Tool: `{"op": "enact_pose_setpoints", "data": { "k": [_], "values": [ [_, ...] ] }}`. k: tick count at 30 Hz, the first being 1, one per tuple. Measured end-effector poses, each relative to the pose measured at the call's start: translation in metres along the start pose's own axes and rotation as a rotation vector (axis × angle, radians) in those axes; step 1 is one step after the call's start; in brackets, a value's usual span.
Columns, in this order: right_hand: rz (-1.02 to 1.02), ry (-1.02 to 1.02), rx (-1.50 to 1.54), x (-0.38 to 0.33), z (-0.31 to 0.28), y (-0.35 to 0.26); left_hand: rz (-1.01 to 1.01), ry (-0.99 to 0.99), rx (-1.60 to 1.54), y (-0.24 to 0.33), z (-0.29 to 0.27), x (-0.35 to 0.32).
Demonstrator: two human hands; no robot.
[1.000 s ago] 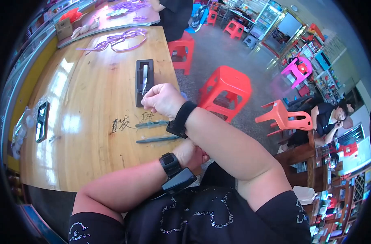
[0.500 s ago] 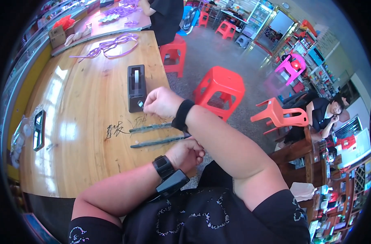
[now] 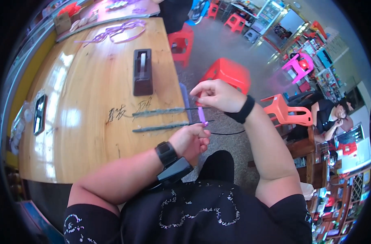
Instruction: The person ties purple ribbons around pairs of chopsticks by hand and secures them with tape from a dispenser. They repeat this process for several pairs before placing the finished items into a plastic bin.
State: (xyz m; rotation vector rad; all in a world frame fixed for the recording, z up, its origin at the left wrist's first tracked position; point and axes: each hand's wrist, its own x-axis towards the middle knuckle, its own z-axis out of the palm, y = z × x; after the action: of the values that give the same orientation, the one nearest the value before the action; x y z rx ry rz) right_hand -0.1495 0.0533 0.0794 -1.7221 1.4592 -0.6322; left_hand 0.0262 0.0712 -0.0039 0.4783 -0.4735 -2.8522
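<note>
Two dark thin rods, the upper rod (image 3: 159, 112) and the lower rod (image 3: 159, 127), are taped to the wooden table and stick out past its right edge. A short purple ribbon (image 3: 201, 115) runs between their free ends. My left hand (image 3: 190, 140) is closed, its fingertips pinching at the ribbon's lower end. Just above the ribbon, my right hand (image 3: 222, 96) is closed in a pinch; whatever sits between its fingertips is too small to make out. A black tape dispenser (image 3: 143, 83) stands on the table, left of my right hand.
Purple ribbon loops (image 3: 124, 32) lie at the table's (image 3: 88, 101) far end. A phone (image 3: 39, 114) is near its left edge. Red stools (image 3: 226, 73) and an orange chair (image 3: 281, 114) stand on the right; a seated person (image 3: 329, 118) is beyond.
My right hand has moved from the tape dispenser rightward, to just above the purple ribbon at the rod ends. My left hand has shifted slightly right, and the view has tilted downward.
</note>
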Motion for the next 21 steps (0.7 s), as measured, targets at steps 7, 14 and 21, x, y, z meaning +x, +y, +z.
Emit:
{"op": "enact_pose_setpoints", "data": {
  "k": [7,14,21],
  "values": [
    [0.027,-0.101,0.032,0.000,0.011,0.010,-0.022,-0.018,0.017,0.002,0.000,0.001],
    [0.209,-0.158,-0.178,0.002,0.018,0.017,-0.025,-0.003,0.016,0.002,0.000,-0.001],
    [0.062,0.088,-0.619,0.000,0.030,0.043,-0.035,-0.020,0.007,0.003,0.003,-0.002]
  ]
}}
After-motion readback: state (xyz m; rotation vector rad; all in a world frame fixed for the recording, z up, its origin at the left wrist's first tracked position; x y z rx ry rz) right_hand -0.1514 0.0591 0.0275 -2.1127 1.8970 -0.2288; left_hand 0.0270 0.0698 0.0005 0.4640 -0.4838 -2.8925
